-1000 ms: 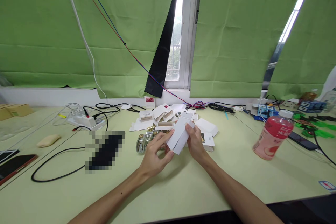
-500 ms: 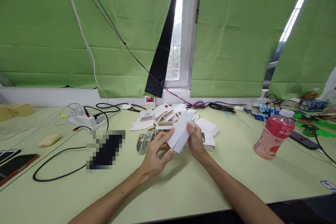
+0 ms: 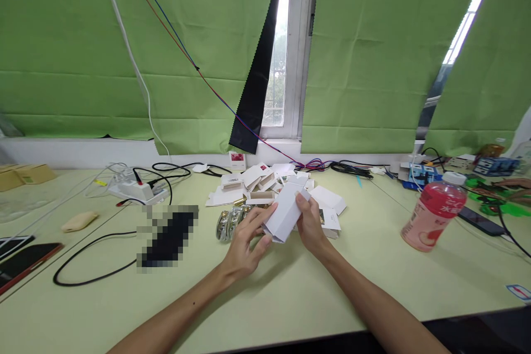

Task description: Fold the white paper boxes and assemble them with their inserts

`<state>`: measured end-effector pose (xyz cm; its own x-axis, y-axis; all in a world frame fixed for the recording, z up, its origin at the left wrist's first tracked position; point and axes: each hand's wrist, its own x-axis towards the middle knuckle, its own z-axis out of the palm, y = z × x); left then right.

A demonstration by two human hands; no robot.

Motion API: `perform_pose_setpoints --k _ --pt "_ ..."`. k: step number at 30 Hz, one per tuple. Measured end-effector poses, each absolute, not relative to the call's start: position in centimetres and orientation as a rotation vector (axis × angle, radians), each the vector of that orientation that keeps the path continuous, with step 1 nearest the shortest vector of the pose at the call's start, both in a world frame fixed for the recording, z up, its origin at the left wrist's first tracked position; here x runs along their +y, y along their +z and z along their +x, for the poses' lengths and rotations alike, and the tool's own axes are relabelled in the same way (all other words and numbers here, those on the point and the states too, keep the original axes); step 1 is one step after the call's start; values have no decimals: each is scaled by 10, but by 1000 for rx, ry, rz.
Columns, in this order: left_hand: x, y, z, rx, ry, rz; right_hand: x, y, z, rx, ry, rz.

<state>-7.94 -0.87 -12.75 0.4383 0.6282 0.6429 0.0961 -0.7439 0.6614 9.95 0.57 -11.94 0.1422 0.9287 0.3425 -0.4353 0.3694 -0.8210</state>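
Note:
A small white cardboard box (image 3: 284, 213) is held slightly above the table, tilted, between my two hands. My left hand (image 3: 248, 243) grips its left side near the lower end, with the thumb at the bottom edge. On the right side, my right hand (image 3: 310, 224) holds it with the thumb pressed on top. Behind the box lies a heap of white cardboard boxes (image 3: 327, 196), some of them open. Shiny items in clear wrapping (image 3: 226, 225) stand just beyond my left fingers; their kind is hard to make out.
A pink drink bottle (image 3: 433, 213) stands at the right, beside a dark phone (image 3: 481, 222). To the left are a pixelated black object (image 3: 170, 238), a power strip (image 3: 139, 191) and a looped black cable (image 3: 78, 285). Another person's hand (image 3: 518, 191) shows at the right edge.
The lower end of the white box has changed shape slightly, its end flaps now showing at the bottom edge. Both hands stay nearly in place. The other person's hand has come further into view.

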Motion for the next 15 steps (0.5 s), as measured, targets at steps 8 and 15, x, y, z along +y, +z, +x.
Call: perform_pose_setpoints --k 8,15 --pt "-7 -131 -79 537 1291 2147 0 -110 97 -897 1146 -625" --pt "-3 -135 -77 606 1390 2143 -2 -110 95 -919 1273 -555"
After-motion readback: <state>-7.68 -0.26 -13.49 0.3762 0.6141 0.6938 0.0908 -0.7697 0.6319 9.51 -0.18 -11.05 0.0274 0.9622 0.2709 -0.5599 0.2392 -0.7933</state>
